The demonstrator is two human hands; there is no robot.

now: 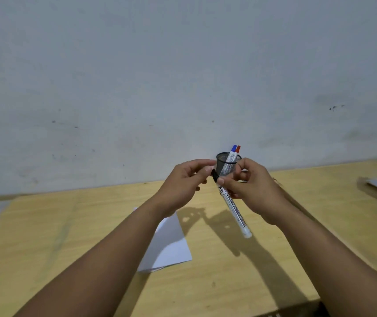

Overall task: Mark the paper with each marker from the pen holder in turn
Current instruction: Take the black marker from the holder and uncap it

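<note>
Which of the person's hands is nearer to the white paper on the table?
Left. The left hand is raised above the paper's far end, pinching the black marker's cap. The right hand holds the barrel further right, in front of the pen holder.

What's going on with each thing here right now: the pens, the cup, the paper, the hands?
Black marker: held in the air, cap end between both hands.
Left hand: fingers on the black cap.
Right hand: closed on the barrel.
Pen holder: upright, holding blue and red markers, both capped.
Paper: flat, no marks visible.
</note>
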